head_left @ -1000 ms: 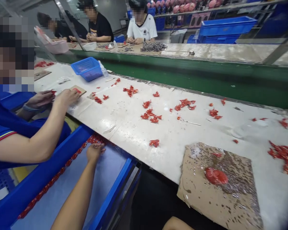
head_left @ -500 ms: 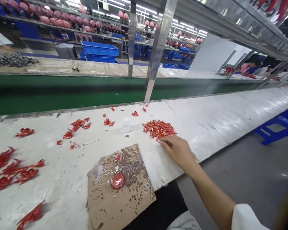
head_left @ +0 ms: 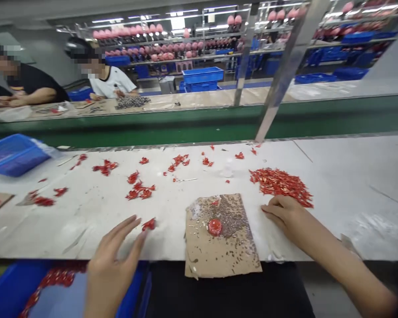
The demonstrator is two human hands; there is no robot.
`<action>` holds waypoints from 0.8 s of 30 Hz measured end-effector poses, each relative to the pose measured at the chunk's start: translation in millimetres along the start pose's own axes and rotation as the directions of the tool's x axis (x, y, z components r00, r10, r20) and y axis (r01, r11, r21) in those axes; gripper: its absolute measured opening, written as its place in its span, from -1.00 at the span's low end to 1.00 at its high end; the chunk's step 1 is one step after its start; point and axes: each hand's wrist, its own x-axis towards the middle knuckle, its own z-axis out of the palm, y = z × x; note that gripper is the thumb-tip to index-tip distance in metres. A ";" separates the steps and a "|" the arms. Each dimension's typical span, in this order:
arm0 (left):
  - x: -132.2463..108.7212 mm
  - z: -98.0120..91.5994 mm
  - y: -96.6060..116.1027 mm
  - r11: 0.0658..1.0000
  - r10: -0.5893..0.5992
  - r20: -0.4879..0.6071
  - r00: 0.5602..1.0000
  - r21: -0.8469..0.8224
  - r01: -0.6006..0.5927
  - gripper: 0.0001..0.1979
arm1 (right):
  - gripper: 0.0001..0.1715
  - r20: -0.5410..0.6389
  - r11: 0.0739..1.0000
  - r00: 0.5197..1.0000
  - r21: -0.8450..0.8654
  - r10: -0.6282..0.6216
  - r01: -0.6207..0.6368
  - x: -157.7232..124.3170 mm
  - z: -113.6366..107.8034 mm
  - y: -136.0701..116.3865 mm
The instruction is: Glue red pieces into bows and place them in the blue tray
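My left hand (head_left: pixel 116 256) reaches over the table edge, thumb and fingers apart around a glossy red petal-like piece (head_left: pixel 149 224) on the white surface; I cannot tell whether they touch it. Just below a heap of small, pointed red pieces (head_left: pixel 281 185), my right hand (head_left: pixel 287 216) is pinched shut. A speck of red shows at its fingertips, apparently one small red piece. Between both hands lies a spotted, wet-looking cardboard sheet (head_left: pixel 223 260) bearing a round, shiny red disc (head_left: pixel 215 227) and a small red scrap near its top.
More red clusters (head_left: pixel 139 190) are scattered to the left, with a thin metal tool (head_left: pixel 188 179) nearby. A blue basket (head_left: pixel 16 154) stands far left; a blue bin (head_left: pixel 6 282) with red pieces sits below the table edge. A metal post (head_left: pixel 278 79) rises behind. Two people work across the green strip.
The view has swung left, bringing my left hand, the blue containers and people opposite into sight. My right hand has drawn slightly away from the heap, still pinched.
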 end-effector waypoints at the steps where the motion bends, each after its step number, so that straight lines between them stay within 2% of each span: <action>1: 0.3 0.5 0.9 1.000 0.016 0.033 0.999 0.009 -0.016 -0.68 | -0.62 -0.004 0.999 0.999 0.007 -0.041 0.041 1.9 1.1 5.1; 5: 4.6 15.2 -1.4 1.000 0.009 0.177 0.984 -0.021 -0.005 -0.74 | -0.59 0.030 0.995 0.995 0.031 -0.099 0.098 3.4 3.4 18.7; 8: 4.2 18.9 -0.2 0.999 -0.041 0.180 0.983 -0.020 0.046 -0.69 | -0.56 0.054 0.993 0.993 -0.034 -0.109 0.111 -0.5 3.5 22.3; 11: 3.5 15.6 5.7 0.999 -0.044 0.161 0.986 -0.011 0.047 -0.69 | -0.54 0.055 0.988 0.990 -0.075 -0.130 0.134 -1.0 4.0 20.7; 17: 2.8 15.3 11.9 0.993 -0.114 0.188 0.976 0.048 0.107 -0.79 | -0.63 -0.041 0.992 0.998 -0.114 -0.057 0.052 11.4 8.8 1.7; 20: -3.6 18.7 13.8 0.996 -0.069 0.147 0.987 0.063 0.060 -0.77 | -0.66 -0.073 0.995 0.997 -0.098 -0.012 0.004 18.3 10.2 -6.9; 22: -9.5 20.9 18.3 0.996 -0.042 0.089 0.995 0.084 0.035 -0.74 | -0.70 -0.126 0.999 0.992 -0.027 0.017 -0.021 21.0 8.0 -13.1; 24: -14.4 23.3 26.7 0.991 -0.098 -0.017 0.995 0.095 0.099 -0.71 | -0.76 -0.194 0.990 0.977 0.126 0.090 -0.066 21.7 2.3 -24.5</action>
